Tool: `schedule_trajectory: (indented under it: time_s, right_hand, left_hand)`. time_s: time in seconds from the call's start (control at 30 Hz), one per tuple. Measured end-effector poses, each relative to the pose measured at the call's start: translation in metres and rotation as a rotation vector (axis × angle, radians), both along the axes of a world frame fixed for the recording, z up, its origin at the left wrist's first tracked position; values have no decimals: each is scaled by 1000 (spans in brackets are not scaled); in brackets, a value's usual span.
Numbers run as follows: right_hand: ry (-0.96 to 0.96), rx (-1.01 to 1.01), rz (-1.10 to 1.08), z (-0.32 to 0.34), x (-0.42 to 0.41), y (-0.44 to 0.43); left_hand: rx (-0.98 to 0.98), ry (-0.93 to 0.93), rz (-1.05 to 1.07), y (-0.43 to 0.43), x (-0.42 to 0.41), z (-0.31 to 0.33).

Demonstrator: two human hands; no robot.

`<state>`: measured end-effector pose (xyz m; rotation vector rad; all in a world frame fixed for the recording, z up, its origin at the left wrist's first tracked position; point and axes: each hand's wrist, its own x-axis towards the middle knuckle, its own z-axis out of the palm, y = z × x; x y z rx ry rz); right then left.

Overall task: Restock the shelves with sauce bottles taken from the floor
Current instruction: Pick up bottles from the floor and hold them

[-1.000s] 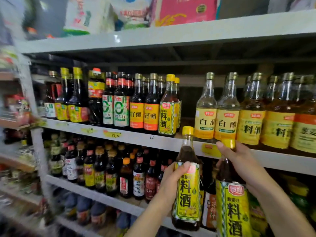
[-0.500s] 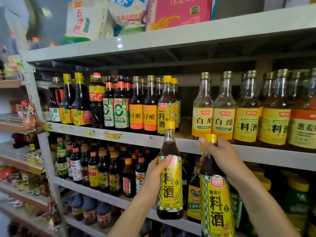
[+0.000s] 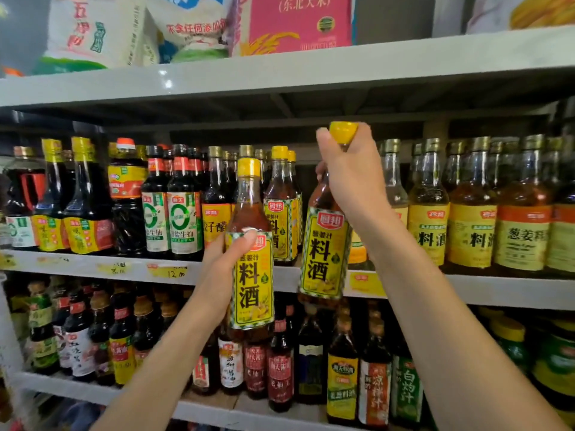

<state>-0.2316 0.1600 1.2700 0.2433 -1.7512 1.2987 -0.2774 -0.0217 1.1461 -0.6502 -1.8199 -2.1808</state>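
Note:
My left hand (image 3: pixel 222 269) grips a yellow-labelled cooking-wine bottle (image 3: pixel 252 275) by its body, upright, in front of the middle shelf's edge. My right hand (image 3: pixel 351 175) holds a second, matching bottle (image 3: pixel 325 253) by its neck, just under the yellow cap. Its base hangs level with the edge of the middle shelf (image 3: pixel 497 290), in front of a gap between the yellow-capped bottles (image 3: pixel 281 209) and the gold-capped ones (image 3: pixel 429 206).
Dark soy and vinegar bottles (image 3: pixel 155 206) fill the left of the middle shelf. The lower shelf (image 3: pixel 62 388) is packed with several small bottles. Rice bags (image 3: pixel 298 20) lie on the top shelf (image 3: pixel 311 70), which hangs close above the bottle caps.
Both hands have lifted their bottles upward. The right bottle rose from below the middle shelf to level with it, and the left bottle came up in front of the shelf edge.

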Motion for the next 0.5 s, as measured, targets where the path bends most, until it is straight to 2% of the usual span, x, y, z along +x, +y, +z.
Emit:
schedule_trajectory:
  time_s: [0.1,0.3,0.5]
  right_hand:
    - [50,75,-106,20,-26,-15]
    - [11,164,-308,31,-73,-20]
    - [21,206,-376,20,-106,-9]
  left_hand:
    - [22,30,-23,-10,-17,8]
    - [30,49,-106,-25,-49,7]
    - [5,52,-183,-22,-74,5]
